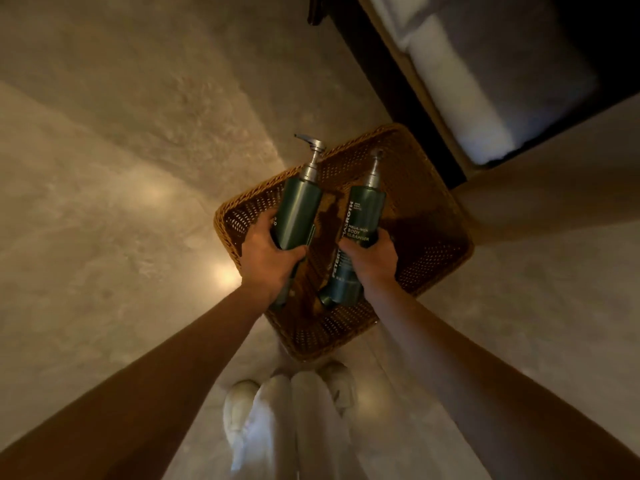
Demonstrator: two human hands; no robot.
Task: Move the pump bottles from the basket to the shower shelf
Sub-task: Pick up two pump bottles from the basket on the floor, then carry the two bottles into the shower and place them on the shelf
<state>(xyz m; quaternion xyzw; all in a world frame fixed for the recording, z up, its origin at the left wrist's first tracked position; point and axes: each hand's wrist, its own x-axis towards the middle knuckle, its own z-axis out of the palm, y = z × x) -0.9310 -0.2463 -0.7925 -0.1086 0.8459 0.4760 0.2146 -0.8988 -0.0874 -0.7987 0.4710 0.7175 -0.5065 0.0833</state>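
A brown wicker basket [426, 216] stands on the floor in front of me. My left hand [265, 254] is shut on a dark green pump bottle [299, 209] with a silver pump head pointing away from me. My right hand [372, 259] is shut on a second dark green pump bottle [363, 216] with white lettering reading "body cleanser". Both bottles are held over the basket. A third green bottle [341, 285] lies under my right hand in the basket, partly hidden. No shower shelf is in view.
The floor is polished beige stone [121, 202] with bright light spots. A dark cabinet [391, 84] holding rolled white towels [460, 109] stands at the upper right, close behind the basket. My legs in pale trousers and white shoes [239, 410] are below.
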